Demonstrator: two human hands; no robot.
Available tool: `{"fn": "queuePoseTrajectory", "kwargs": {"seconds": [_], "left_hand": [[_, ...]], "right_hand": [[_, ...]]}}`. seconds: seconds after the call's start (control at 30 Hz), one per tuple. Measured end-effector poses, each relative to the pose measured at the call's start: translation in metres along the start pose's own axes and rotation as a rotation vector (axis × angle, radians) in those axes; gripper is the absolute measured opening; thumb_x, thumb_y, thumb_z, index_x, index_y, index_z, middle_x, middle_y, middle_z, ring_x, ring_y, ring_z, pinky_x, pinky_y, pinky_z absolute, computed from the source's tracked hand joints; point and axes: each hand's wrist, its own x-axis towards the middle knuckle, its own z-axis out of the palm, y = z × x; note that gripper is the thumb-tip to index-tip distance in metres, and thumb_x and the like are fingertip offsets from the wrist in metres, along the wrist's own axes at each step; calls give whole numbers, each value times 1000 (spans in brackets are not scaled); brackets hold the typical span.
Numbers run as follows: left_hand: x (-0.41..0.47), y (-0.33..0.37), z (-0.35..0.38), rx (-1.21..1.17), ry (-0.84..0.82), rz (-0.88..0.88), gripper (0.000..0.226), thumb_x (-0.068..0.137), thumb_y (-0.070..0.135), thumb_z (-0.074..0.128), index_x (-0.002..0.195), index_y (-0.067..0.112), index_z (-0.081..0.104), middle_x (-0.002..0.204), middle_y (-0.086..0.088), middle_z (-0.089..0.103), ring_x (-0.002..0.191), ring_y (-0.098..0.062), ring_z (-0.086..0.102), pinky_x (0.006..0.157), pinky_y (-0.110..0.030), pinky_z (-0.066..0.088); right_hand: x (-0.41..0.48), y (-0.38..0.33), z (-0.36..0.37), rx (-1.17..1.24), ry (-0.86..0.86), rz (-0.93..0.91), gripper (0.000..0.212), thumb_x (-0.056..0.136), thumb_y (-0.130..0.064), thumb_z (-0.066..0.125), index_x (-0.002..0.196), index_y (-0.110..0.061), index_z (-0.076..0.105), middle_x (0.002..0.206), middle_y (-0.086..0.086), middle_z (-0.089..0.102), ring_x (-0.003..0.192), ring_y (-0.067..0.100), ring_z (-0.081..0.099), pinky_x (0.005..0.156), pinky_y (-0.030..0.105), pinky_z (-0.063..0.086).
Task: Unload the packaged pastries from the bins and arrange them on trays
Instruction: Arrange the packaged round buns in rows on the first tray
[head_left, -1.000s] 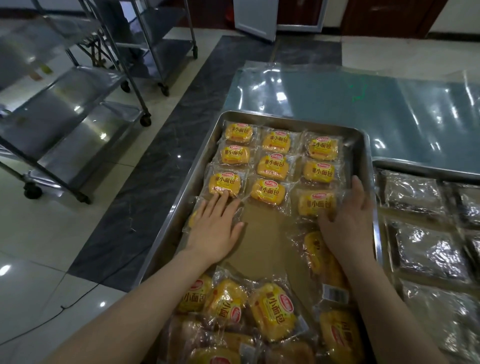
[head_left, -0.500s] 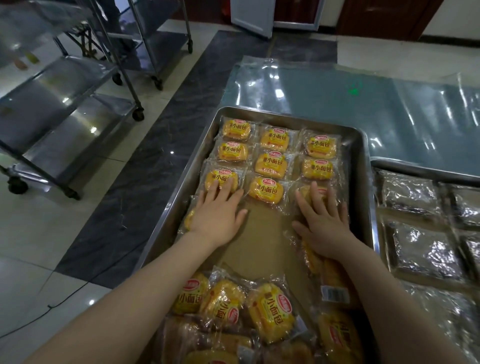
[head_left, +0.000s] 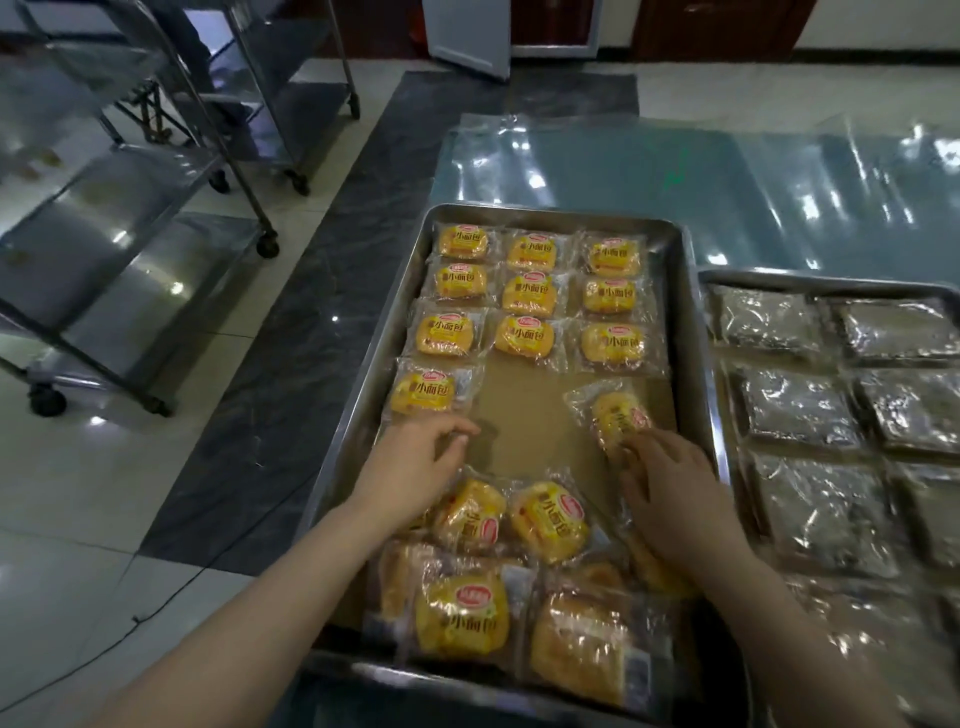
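With 10 bread packets (head_left: 524, 293) rowed on the steel tray (head_left: 691, 312), the right hand (head_left: 675, 493) lies flat on an 11th packet (head_left: 618, 413), the left hand (head_left: 410, 467) curls loose and empty, and a heap (head_left: 550, 519) waits.

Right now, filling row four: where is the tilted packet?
Head view: the tilted packet lies on the right of the steel tray, below the third row's right packet, touching the right hand.

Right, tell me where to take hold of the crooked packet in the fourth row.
Pinch the crooked packet across the bun's two long sides, from above and the near side. It lies flat, askew, with its right edge close to the tray wall, cramping a side approach; the loose film edges would likely slip.
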Motion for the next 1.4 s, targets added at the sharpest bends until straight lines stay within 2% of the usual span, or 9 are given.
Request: {"fn": "queuePoseTrajectory", "kwargs": {"seconds": [0.17, 0.3, 0.43, 0.53, 0.63, 0.83, 1.03, 1.23, 1.4], "left_hand": [[-24, 4, 9, 19, -207, -75, 30, 90, 35, 56, 120, 38, 56, 118, 16, 61, 104, -5, 58, 78, -19, 47], [-40, 8, 17, 133, -318, -41, 42, 88, 47, 52, 130, 42, 46, 147, 15, 34, 132, -12, 34, 107, -42, 34], [-42, 13, 16, 80, -230, -38, 40, 89, 38, 56, 128, 42, 48, 147, 16, 32, 135, -13, 31, 110, -43, 30], [-33, 24, 17, 110, -175, -12, 42, 89, 32, 57, 130, 38, 48, 149, 10, 30, 138, -15, 24, 113, -44, 25], [-21, 42, 25, 124, -186, 73, 42, 91, 30, 55, 132, 35, 47, 149, 6, 32, 140, -17, 22, 115, -41, 16], [20, 75, 53, 52, -441, 236, 61, 88, -1, 41, 135, 37, 43, 154, 11, 19, 142, -13, 14, 108, -28, 5], [64, 84, 87, 329, -507, 380, 60, 94, 19, 44, 147, 32, 19, 158, 5, 4, 144, -19, 3, 117, -38, 7], [53, 63, 98, 294, -470, 300, 63, 93, 37, 48, 147, 36, 15, 158, 8, 0, 144, -22, 2, 113, -39, 11], [29, 46, 92, 382, -316, 132, 63, 93, 49, 40, 147, 37, 8, 158, 5, 2, 142, -28, 9, 111, -50, 24]], "right_hand": [[-40, -4, 26, -7, -212, 10, 64, 89, -49, 52, 145, -32, 26, 160, 1, -3, 146, 22, -8, 116, 37, 4], [-57, -7, 16, 63, -244, 54, 66, 86, -53, 58, 142, -51, 23, 156, -5, -24, 142, 28, -21, 114, 44, 4], [-77, -16, 3, -23, -61, 110, 64, 82, -44, 67, 138, -43, 35, 157, 6, 15, 140, 32, 19, 104, 45, 34], [-81, -24, -3, -69, 16, 219, 53, 82, -30, 65, 129, -25, 41, 121, 8, 57, 106, 28, 54, 80, 37, 46], [-69, -29, -16, -30, -10, 322, 38, 80, -24, 63, 114, -24, 45, 84, -7, 59, 72, 17, 57, 54, 28, 43], [-51, -4, -39, 767, 91, 555, 34, 82, -2, 54, 106, -26, 54, 94, 1, 66, 77, 18, 64, 59, 33, 51], [-44, 9, -44, 1559, 91, 700, 28, 91, 7, 41, 106, -10, 57, 94, 16, 61, 70, 24, 61, 55, 33, 49], [-43, 16, -40, 1403, 19, 613, 50, 71, -38, 76, 112, -14, 59, 99, 10, 71, 86, 27, 70, 64, 38, 56], [-32, 13, -28, 1012, 19, 556, 55, 64, -13, 86, 105, -30, 54, 99, 1, 69, 86, 18, 69, 69, 36, 58]]}}
